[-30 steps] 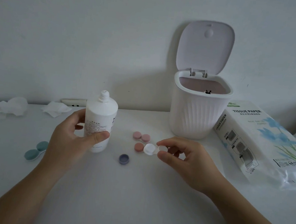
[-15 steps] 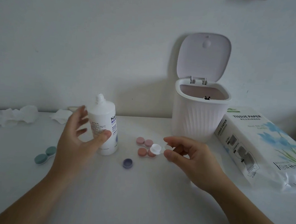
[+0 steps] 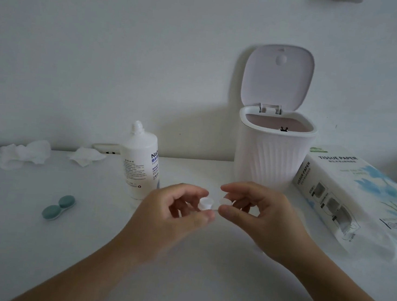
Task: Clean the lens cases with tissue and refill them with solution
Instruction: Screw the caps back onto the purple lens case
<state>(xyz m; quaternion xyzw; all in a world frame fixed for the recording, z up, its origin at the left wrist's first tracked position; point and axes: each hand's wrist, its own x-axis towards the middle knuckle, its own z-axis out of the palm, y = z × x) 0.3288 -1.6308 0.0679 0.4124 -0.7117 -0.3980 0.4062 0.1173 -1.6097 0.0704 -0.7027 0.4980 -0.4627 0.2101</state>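
Both hands meet above the middle of the white table (image 3: 180, 282), each pinching one end of a clear, uncapped lens case (image 3: 214, 203). The left hand (image 3: 174, 217) closes thumb and forefinger on the left well; the right hand (image 3: 259, 212) closes thumb and forefinger on the right well. The case is held off the table surface. Just behind the left hand stands the solution bottle (image 3: 140, 161), upright, cap off, untouched by either hand. A teal lens case (image 3: 58, 207), both caps on, lies well to the left. Crumpled tissues (image 3: 25, 155) rest at the far left edge by the wall. A white ribbed bin (image 3: 272, 155) with its lid raised stands behind the right hand; a pack of tissue paper (image 3: 358, 197) lies beside it on the right.
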